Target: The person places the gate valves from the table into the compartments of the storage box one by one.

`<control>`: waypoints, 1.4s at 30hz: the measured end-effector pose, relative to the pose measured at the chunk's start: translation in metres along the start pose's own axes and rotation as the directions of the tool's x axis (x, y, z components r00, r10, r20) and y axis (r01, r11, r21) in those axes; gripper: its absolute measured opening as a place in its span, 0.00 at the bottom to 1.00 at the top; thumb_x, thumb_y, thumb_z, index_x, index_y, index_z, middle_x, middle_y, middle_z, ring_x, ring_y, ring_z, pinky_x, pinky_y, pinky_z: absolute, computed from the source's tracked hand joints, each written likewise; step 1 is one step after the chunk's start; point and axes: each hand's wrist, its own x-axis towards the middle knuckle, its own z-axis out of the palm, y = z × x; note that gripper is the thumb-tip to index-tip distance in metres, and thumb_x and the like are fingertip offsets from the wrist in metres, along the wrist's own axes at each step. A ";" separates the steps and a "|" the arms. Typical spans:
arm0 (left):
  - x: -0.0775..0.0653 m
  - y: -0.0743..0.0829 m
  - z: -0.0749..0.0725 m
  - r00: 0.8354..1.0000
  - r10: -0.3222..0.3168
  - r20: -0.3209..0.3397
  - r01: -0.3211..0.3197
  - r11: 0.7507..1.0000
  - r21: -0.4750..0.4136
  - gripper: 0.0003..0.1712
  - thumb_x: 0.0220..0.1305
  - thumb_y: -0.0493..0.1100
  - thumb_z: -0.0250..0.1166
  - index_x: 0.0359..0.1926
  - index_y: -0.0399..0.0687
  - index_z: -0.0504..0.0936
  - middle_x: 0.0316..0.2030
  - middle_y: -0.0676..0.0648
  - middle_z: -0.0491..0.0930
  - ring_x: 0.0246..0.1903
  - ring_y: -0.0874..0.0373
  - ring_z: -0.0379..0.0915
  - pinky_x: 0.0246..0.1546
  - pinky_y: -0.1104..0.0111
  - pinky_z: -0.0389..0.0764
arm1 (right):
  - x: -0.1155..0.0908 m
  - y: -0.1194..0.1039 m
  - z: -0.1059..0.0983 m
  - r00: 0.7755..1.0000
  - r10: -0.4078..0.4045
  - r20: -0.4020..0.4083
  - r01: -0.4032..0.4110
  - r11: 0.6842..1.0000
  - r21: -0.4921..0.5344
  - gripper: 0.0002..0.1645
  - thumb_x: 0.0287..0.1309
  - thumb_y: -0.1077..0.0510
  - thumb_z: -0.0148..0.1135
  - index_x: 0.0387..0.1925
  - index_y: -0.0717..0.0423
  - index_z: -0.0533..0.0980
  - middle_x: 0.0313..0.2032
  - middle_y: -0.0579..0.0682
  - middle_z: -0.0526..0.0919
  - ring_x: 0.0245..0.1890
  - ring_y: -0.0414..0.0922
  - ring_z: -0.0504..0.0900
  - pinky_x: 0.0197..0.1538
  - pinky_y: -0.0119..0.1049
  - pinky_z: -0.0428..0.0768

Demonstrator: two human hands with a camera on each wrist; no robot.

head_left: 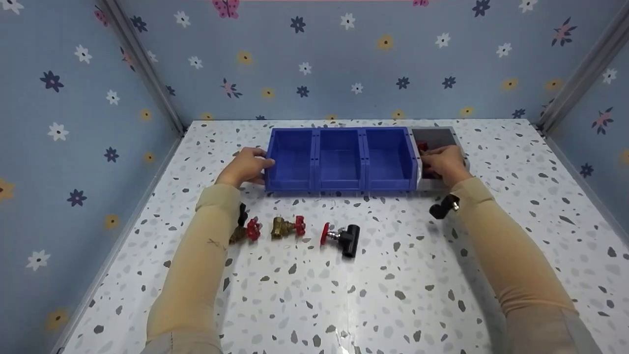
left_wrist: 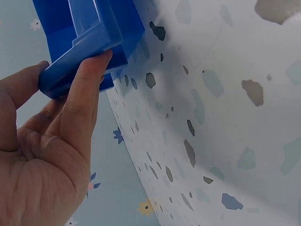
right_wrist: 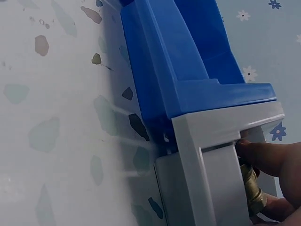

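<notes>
Brass valve (right_wrist: 254,192), one: in grey bin (head_left: 435,133), pinched by right hand (head_left: 448,163). Blue bins (head_left: 339,160), three: rowed alongside; left hand (head_left: 243,167) grips outer end. Table (head_left: 295,305), nearer: red-handled valves (head_left: 282,227), three; black fitting (head_left: 442,207), one.

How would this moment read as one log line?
left hand: grips leftmost blue bin | right hand: inside gray bin | valves: on table

- all-blue open plastic bins (head_left: 340,184) between the left hand (head_left: 245,167) and right hand (head_left: 446,163)
- plain grey plastic bin (head_left: 433,133) at the latter
- white tabletop (head_left: 275,305) below both, kinda grey-speckled
</notes>
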 end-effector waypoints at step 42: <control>0.006 -0.002 -0.001 1.000 -0.007 0.002 0.007 0.999 0.033 0.29 0.85 0.45 0.57 0.77 0.34 0.69 0.67 0.29 0.80 0.57 0.38 0.89 0.53 0.58 0.93 | -0.012 -0.006 -0.019 0.980 0.026 0.195 -0.008 0.995 -0.095 0.39 0.77 0.56 0.62 0.80 0.67 0.63 0.78 0.66 0.67 0.69 0.56 0.73 0.79 0.52 0.74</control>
